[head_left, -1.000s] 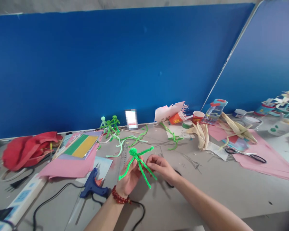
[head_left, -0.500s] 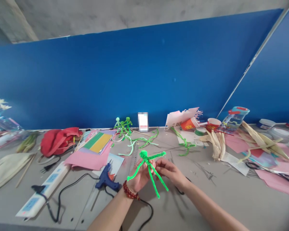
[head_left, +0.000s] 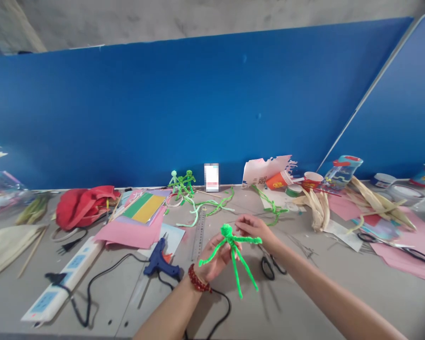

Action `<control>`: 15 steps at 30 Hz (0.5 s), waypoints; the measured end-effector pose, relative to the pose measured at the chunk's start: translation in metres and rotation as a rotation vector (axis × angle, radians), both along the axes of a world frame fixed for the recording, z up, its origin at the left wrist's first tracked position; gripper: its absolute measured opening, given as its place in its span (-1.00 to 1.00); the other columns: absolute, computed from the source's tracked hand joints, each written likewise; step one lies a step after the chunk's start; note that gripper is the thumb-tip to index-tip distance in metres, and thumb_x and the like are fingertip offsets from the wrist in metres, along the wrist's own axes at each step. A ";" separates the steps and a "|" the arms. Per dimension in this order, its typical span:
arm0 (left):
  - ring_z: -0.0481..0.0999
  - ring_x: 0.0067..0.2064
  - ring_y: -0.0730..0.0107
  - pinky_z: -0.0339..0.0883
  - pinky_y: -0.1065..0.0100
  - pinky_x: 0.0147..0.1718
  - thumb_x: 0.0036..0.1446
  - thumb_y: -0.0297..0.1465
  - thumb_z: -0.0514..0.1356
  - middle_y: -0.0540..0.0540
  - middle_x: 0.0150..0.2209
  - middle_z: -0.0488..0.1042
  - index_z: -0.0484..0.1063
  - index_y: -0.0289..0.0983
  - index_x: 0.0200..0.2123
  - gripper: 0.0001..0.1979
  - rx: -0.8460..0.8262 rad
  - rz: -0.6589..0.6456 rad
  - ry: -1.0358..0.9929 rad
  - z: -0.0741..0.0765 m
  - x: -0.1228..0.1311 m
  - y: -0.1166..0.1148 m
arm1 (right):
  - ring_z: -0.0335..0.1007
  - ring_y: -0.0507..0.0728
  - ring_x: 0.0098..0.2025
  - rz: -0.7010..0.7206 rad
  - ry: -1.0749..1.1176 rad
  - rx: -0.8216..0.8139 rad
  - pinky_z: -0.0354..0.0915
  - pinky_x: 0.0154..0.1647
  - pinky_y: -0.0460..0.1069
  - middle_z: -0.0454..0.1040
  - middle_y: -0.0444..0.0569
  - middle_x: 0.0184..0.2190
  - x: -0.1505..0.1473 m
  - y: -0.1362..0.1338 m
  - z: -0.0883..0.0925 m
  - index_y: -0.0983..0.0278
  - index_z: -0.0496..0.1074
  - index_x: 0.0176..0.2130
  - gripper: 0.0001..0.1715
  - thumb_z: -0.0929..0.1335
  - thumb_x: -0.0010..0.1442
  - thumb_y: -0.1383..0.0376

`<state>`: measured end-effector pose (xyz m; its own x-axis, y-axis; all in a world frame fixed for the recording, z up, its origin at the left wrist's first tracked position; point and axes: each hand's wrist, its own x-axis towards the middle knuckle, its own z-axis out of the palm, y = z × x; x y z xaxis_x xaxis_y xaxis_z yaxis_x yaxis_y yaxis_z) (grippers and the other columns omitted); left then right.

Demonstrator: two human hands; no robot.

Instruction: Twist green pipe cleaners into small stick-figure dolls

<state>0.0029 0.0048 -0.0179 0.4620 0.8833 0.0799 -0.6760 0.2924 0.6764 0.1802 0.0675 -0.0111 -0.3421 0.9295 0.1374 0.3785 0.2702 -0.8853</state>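
A bright green pipe-cleaner figure (head_left: 231, 240) with a coiled head, two arms and two legs is held upright in my left hand (head_left: 214, 262), above the table. The fingers of that hand are closed behind its body, and a red bead bracelet circles the wrist. My right hand (head_left: 255, 230) is just beyond the figure's right arm, fingers bent together; anything between the fingertips is too small to make out. Under the right wrist lies a pair of scissors (head_left: 268, 268), partly covered by the forearm. A ruler (head_left: 199, 236) lies behind my left hand.
A blue glue gun (head_left: 161, 262) and its black cord lie left of my hands, near a white power strip (head_left: 62, 283). Smaller pipe-cleaner figures (head_left: 182, 183) stand at the back beside a phone-like screen (head_left: 211, 177). Pink paper (head_left: 134, 234) and more scissors (head_left: 396, 245) lie at the sides.
My right hand has drawn away from the figure's body, up and to the right. The figure and left hand have shifted slightly right and down, and the scissors under my right arm show more.
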 end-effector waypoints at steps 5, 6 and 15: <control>0.42 -0.41 0.45 0.27 0.36 -0.35 -0.01 -0.31 0.38 -0.08 -0.41 0.47 0.48 -0.32 -0.23 -0.71 0.044 -0.071 0.059 0.001 0.002 -0.003 | 0.42 0.13 -0.30 -0.032 -0.286 0.224 0.30 -0.24 0.00 0.50 -0.03 -0.35 -0.021 0.040 0.003 0.27 0.43 -0.32 -0.87 0.29 0.18 0.33; 0.42 -0.42 0.45 0.26 0.36 -0.35 -0.01 -0.30 0.38 -0.08 -0.41 0.47 0.48 -0.32 -0.25 -0.72 0.047 -0.066 0.055 0.001 0.002 -0.003 | 0.41 0.15 -0.24 -0.031 -0.336 0.271 0.28 -0.18 0.02 0.51 -0.01 -0.30 -0.028 0.047 0.004 0.26 0.45 -0.30 -0.86 0.28 0.18 0.36; 0.40 -0.45 0.48 0.25 0.38 -0.38 -0.04 -0.26 0.39 -0.05 -0.40 0.43 0.44 -0.31 -0.35 -0.72 0.037 -0.023 0.020 0.003 0.005 0.000 | 0.34 0.30 -0.05 0.038 -0.712 0.478 0.16 0.02 0.13 0.52 0.19 -0.16 -0.072 0.088 0.004 0.34 0.48 -0.14 -0.76 0.28 0.21 0.36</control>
<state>0.0076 0.0043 -0.0147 0.4843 0.8688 0.1027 -0.6552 0.2824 0.7007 0.1084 0.1553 -0.0067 -0.5255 0.8127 0.2518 0.7839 0.5776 -0.2280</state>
